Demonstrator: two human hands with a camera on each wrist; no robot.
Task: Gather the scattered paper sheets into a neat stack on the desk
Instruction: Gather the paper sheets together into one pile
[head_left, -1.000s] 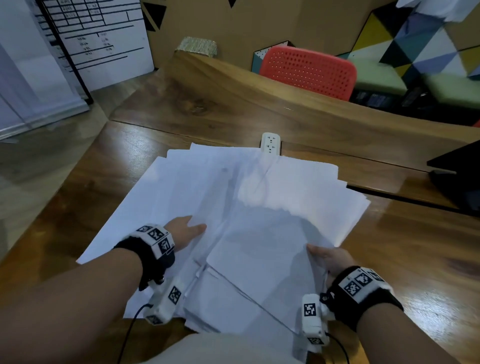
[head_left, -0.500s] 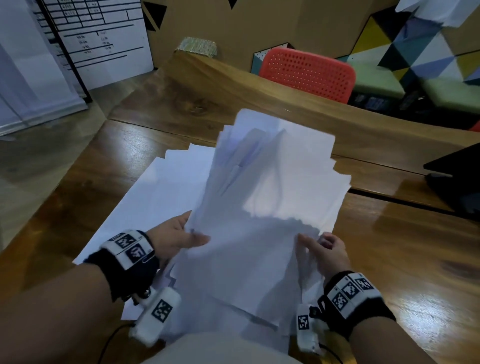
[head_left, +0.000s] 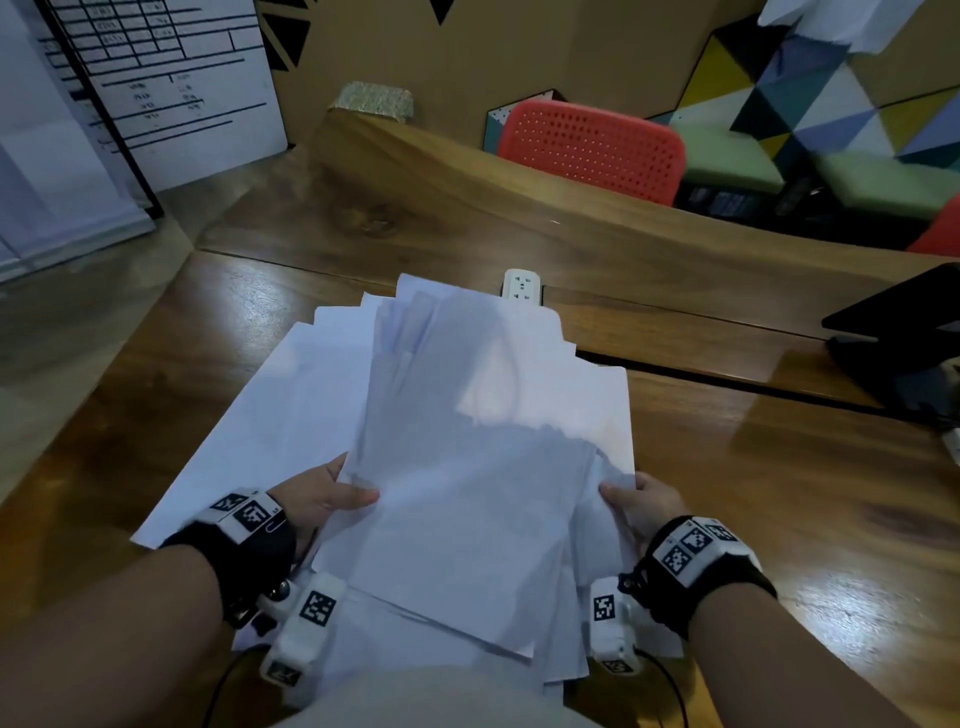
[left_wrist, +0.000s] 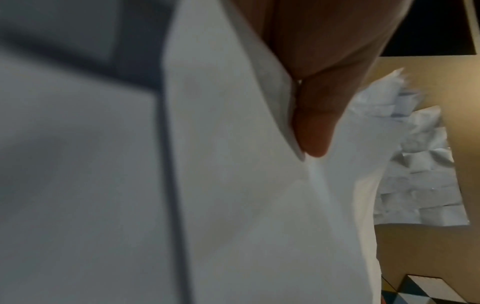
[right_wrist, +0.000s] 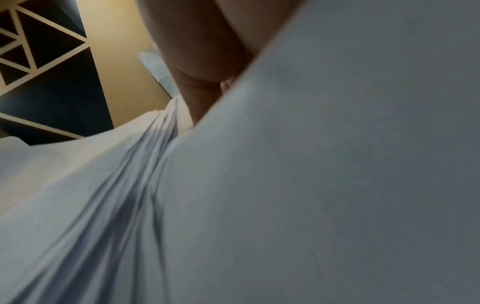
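Paper sheets (head_left: 467, 467) fill most of what I see: a loose bundle of them is lifted at a slant off the bench (head_left: 779, 493), its far edge reaching toward the white power strip (head_left: 522, 286), while more sheets (head_left: 270, 405) lie fanned flat on the wood beneath and out to my left, and a few corners poke out near my body. The edges of the bundle are plainly uneven, stepped at the top and splayed along the right side. My left hand (head_left: 317, 496) has the bundle's left edge in its grip, thumb laid over the top sheet and fingers tucked underneath, which the left wrist view confirms with the thumb (left_wrist: 314, 131) pressed onto paper. My right hand (head_left: 641, 501) takes the right edge the same way, thumb on top and fingers curled below; in the right wrist view the sheets bunch into folds just under that grip. As I judge it, I am at the squaring-up step, with part of the pile collected and not yet aligned. Next I should stand the bundle on its lower edge and tap it against the bench so the sheets settle flush, keeping both grips light enough that the paper can slide. After that the flat sheets on the left need sweeping in under the bundle.
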